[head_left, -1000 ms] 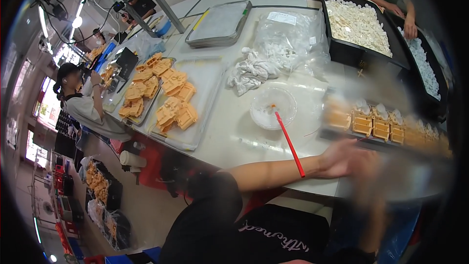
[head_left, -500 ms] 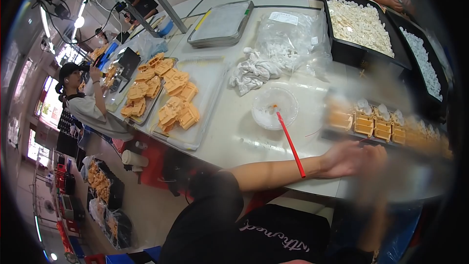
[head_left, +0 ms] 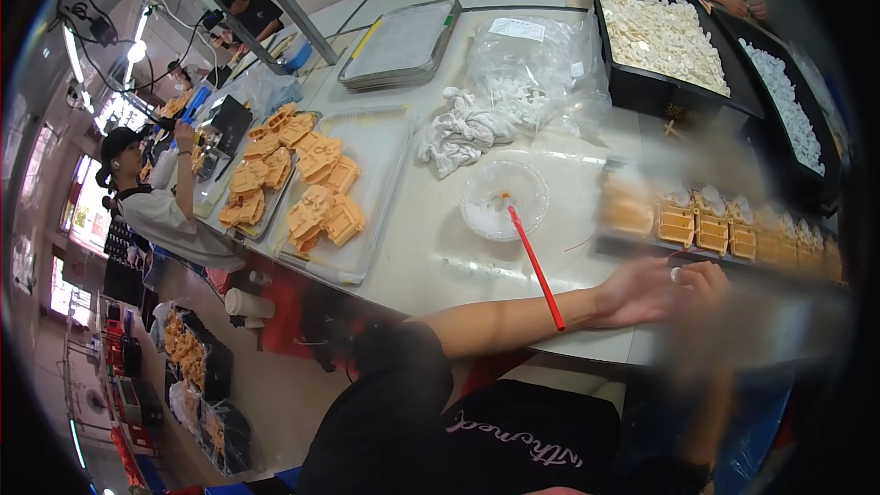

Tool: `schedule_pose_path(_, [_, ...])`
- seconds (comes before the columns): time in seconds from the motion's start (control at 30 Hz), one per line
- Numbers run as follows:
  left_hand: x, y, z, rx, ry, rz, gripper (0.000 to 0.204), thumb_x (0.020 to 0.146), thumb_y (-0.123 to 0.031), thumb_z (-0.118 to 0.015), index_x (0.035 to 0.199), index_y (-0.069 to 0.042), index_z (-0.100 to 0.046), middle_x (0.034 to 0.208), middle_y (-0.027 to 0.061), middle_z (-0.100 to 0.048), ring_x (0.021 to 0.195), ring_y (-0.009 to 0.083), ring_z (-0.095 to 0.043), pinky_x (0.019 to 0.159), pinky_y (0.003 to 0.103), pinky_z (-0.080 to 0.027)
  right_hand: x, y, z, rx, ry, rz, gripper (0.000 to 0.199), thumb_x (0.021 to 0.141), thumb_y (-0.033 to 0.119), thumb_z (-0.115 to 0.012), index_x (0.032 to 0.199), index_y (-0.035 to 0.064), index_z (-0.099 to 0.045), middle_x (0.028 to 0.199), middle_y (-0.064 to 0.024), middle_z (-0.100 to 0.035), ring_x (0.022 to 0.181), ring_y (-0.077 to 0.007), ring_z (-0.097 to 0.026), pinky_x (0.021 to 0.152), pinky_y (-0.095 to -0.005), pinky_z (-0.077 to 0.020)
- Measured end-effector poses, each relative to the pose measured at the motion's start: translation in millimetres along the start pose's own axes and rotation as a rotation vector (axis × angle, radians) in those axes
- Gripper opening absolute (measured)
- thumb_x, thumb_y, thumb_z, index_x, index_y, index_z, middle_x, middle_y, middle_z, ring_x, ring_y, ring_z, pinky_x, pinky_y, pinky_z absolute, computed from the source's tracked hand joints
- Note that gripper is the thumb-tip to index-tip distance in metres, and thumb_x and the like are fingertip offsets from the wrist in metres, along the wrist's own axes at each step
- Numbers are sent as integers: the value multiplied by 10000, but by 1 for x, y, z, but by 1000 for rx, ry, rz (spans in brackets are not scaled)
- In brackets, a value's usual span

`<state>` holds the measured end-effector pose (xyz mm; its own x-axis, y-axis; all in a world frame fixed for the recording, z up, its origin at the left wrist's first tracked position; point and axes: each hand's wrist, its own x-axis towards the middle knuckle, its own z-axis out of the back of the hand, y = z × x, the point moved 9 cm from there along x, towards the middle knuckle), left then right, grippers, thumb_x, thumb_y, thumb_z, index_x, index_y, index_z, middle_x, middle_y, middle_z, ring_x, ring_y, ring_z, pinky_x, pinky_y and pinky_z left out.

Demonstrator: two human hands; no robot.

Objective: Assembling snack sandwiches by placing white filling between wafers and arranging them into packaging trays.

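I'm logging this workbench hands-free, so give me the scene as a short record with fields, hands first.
Left hand: beside the right hand, near the table edge; grip unclear
Right hand: small white piece at its fingers; grip unclear through blur
Beyond the hands: row of orange parts, partly blurred
Round tub: translucent, red stick leaning out toward the left forearm
Table middle: white cloth, clear plastic bag
Table left: orange heap on a tray
Upper right: black bin of cream pieces
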<state>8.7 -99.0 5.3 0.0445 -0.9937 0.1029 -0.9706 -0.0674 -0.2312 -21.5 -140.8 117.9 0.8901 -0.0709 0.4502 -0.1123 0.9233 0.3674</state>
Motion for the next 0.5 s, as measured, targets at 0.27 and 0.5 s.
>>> schedule_pose_path(0.27, [-4,-1,11,-5,-62,7,544,967,-387,-404,1315,31,-406,1276,151,-497,1196,240,-500,1075,390,-363,4,-3,-1,32,-54,42,150,738,-42,-645,876,-3,-601,849,-118,-606,793,-301,-586,684,-373,-474])
schedule_pose_path(0.5, [-5,1,5,6,-123,42,576,964,-405,-412,1337,34,-397,1285,195,-480,1206,278,-484,1061,386,-379,-1,-13,21,55,-200,22,177,742,-78,-639,906,-14,-624,869,-128,-616,810,-298,-606,703,-363,-486])
